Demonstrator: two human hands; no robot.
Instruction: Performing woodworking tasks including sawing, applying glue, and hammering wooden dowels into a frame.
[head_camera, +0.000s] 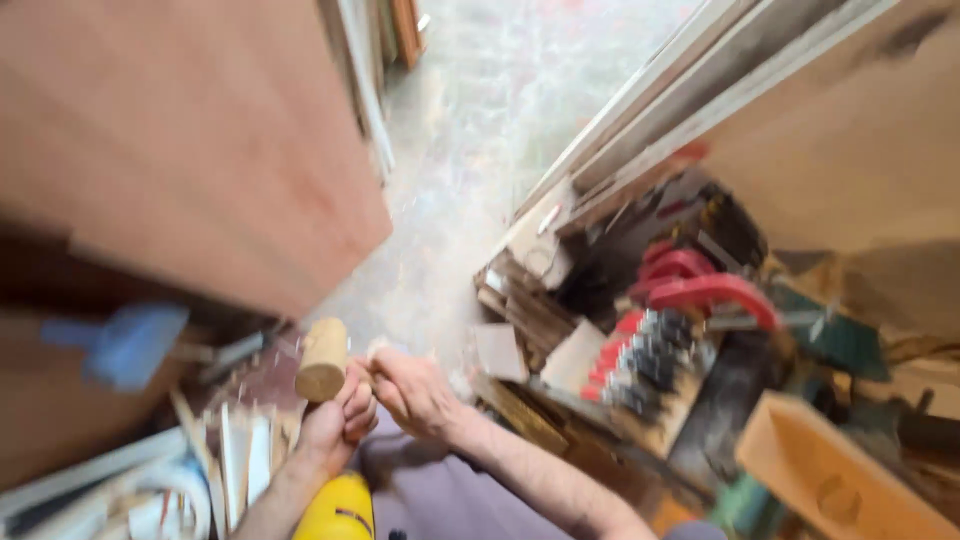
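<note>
Head view, blurred: both my forearms reach up from the bottom edge and meet at the centre. My left hand (340, 412) has its fingers curled shut round the handle of a wooden mallet (322, 360), head tipped up-left. My right hand (412, 390) presses beside it, fingers folded together; what they grip, I cannot tell

Pale tan wooden mallet (323, 359), red clamps (700, 285)

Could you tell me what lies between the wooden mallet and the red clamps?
In the head view, the right hand and wood offcuts lie between the mallet and clamps.
</note>
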